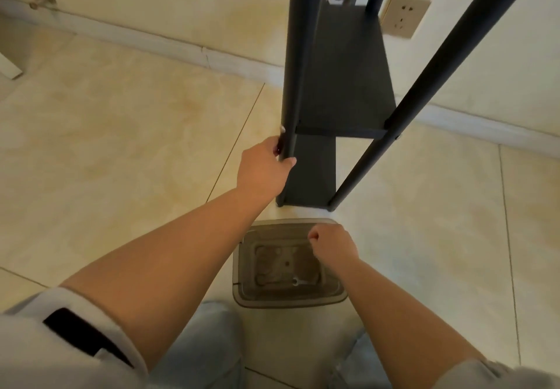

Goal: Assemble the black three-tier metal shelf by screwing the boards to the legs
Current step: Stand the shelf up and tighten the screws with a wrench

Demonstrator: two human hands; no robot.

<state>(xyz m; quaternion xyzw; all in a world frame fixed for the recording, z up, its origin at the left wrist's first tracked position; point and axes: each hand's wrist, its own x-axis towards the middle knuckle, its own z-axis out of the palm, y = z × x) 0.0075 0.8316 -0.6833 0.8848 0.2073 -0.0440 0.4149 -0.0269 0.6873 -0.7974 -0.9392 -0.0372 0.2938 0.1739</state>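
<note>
The black metal shelf stands upright on the floor against the wall. Its middle board and bottom board sit between black legs. My left hand grips the front left leg just below the middle board. The front right leg slants up to the right. My right hand is curled into a fist above a clear plastic bin; whether it holds anything cannot be seen. A small silver wrench lies at the bottom of the bin.
The tiled floor spreads to the left, with a white baseboard along the wall. A wall socket is behind the shelf on the right. My knees in light jeans are at the bottom edge.
</note>
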